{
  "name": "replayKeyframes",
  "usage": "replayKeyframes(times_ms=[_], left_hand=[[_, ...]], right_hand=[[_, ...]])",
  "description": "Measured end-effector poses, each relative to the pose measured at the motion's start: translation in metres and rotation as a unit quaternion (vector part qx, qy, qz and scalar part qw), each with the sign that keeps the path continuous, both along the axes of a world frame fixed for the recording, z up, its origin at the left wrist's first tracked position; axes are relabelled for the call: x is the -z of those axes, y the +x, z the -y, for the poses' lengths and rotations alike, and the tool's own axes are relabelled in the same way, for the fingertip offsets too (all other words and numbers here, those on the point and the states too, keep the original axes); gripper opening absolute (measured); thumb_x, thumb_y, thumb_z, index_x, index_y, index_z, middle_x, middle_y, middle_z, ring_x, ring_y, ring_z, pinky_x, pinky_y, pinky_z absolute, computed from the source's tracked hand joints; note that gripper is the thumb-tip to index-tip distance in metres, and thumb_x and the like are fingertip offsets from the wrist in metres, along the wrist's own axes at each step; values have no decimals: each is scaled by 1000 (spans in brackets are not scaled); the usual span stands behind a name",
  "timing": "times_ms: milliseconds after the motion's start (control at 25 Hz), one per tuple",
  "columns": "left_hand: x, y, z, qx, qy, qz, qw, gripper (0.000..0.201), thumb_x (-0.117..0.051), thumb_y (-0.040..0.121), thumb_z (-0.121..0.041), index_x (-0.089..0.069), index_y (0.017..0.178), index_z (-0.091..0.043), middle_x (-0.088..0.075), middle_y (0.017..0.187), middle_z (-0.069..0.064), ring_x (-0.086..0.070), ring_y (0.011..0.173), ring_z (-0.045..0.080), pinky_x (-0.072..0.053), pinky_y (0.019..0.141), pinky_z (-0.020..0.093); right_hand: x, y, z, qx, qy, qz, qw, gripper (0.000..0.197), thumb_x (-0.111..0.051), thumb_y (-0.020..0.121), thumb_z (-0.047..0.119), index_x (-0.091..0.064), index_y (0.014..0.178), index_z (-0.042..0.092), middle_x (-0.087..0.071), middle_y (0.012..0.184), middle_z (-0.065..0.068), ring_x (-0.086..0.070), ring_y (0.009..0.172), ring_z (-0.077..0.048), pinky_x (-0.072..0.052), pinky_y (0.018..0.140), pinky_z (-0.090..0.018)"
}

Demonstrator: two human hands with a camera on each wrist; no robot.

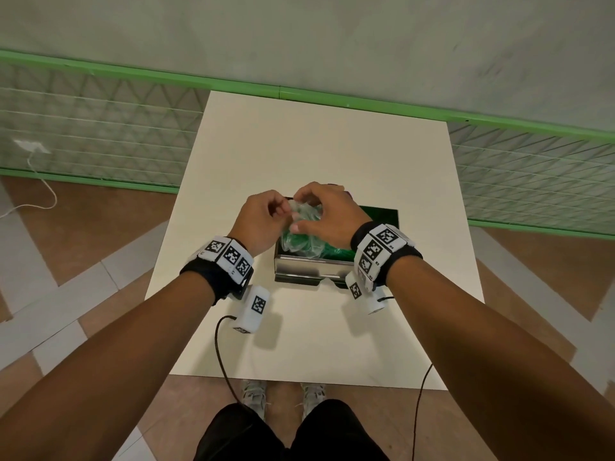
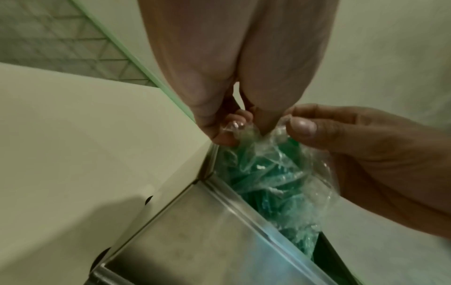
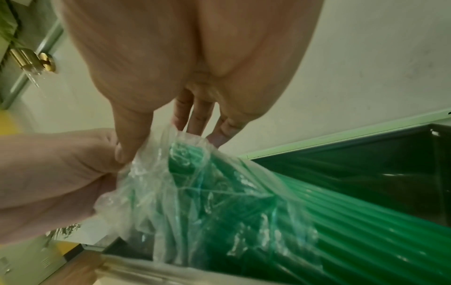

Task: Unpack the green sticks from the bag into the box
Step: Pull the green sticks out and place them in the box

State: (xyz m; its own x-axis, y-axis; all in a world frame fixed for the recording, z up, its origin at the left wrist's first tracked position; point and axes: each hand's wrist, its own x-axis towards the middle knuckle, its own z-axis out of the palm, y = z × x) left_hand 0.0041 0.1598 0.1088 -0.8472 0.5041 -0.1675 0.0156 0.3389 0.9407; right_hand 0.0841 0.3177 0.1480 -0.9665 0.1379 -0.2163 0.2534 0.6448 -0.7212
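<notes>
A clear crumpled plastic bag hangs over the left part of a shiny metal box on the table. Green sticks slope out of the bag into the box. My left hand pinches the bag's upper edge from the left. My right hand pinches the same edge from the right, thumb and fingers curled on the film. Both hands are above the box's left end.
The box stands mid-table on a white tabletop. A green-framed mesh railing runs behind the table. Cables hang from the wrist devices over the table's near edge. My feet are just under that edge.
</notes>
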Motion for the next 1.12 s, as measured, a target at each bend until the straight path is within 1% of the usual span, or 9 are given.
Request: replayKeyframes(times_ms=[160,240,440,520,640,760,840,960,1120], left_hand=[[-6,2,-1,-76,22,-14,997,26,-63,80,4,-63,95,-18,-52,89,3,-45,62,14,-46,61,30],[-15,1,-1,-99,28,-48,994,22,-61,81,-1,-67,91,-20,-56,104,5,-53,69,15,-49,65,28],[-18,3,6,98,-59,-125,986,18,-76,83,-20,-67,98,-23,-54,109,-8,-54,105,11,-45,94,23],[-17,-3,11,100,-68,-120,985,19,-78,84,-18,-69,98,-25,-58,106,-1,-57,95,11,-47,91,26],[-24,-11,14,78,-42,-146,985,13,-76,87,-15,-77,100,-16,-64,107,10,-57,84,6,-45,80,11],[-33,-16,13,97,-43,-164,981,21,-64,93,-4,-78,107,-12,-67,116,7,-64,100,20,-50,91,23],[-39,-19,12,111,-48,-167,979,27,-59,93,2,-78,107,-11,-66,119,5,-63,100,15,-47,86,13],[-47,-23,14,107,-67,-165,978,21,-67,91,-5,-79,105,-15,-63,110,1,-51,71,2,-41,71,6],[-56,-32,24,72,-55,-161,983,15,-72,91,-18,-78,103,-25,-60,96,-7,-46,67,5,-41,70,14]], right_hand=[[1,3,-12,12,-62,10,998,63,-81,81,33,-50,135,25,-56,134,6,-55,125,-11,-47,104,-28],[2,8,-21,35,-49,14,998,53,-79,83,37,-55,130,30,-58,133,3,-56,120,-13,-48,99,-29],[9,12,-23,63,-105,-6,992,42,-81,84,23,-65,123,19,-67,118,-3,-65,109,-19,-55,96,-29],[10,12,-21,71,-138,1,988,45,-80,85,21,-61,126,16,-67,119,-4,-65,111,-18,-53,98,-26],[11,14,-23,58,-90,18,994,57,-79,84,36,-56,134,21,-62,129,4,-59,120,-11,-47,107,-30],[15,18,-28,23,-53,54,997,84,-77,75,61,-46,146,27,-54,144,7,-52,131,-11,-41,112,-33],[16,22,-31,3,-44,75,996,98,-78,68,68,-40,150,30,-51,149,8,-50,134,-12,-40,114,-36],[19,27,-35,-20,-5,96,995,101,-84,70,54,-32,154,31,-51,148,6,-52,130,-15,-41,108,-30],[27,28,-37,-25,11,101,994,105,-84,75,34,-20,158,30,-53,144,4,-56,124,-17,-44,100,-27]])
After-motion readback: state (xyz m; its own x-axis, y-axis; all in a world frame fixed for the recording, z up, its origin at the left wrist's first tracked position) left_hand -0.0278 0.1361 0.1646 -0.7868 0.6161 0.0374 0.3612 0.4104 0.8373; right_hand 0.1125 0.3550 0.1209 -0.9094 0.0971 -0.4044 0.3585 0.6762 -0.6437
